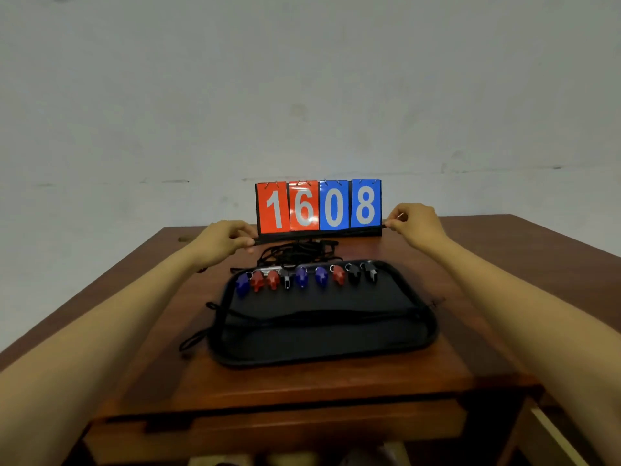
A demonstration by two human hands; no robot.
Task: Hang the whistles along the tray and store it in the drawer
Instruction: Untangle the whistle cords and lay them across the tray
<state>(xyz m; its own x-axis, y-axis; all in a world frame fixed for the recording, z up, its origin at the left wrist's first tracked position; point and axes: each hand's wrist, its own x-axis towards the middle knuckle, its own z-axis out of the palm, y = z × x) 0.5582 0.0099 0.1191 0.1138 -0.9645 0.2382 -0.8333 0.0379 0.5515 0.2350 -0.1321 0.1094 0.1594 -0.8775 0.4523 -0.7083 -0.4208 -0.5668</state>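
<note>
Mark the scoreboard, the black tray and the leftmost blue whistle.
scoreboard (333,207), head view, on the blue 0 card.
black tray (322,344), head view, on its bare near wall.
leftmost blue whistle (242,284), head view, on its body at the tray's far left corner.

Pinched between both hands, the cord (319,234) looks like matt black woven fabric. Behind it, the scoreboard (318,206) has glossy cards (light glints on the red ones) hung on thin metal rings. Below the grip, the whistles (304,277) are shiny moulded plastic in blue, red and black, with small metal rings. The tray (322,338) is black, smooth and dully matt. The table (302,385) is reddish-brown wood with a slight sheen.
</note>
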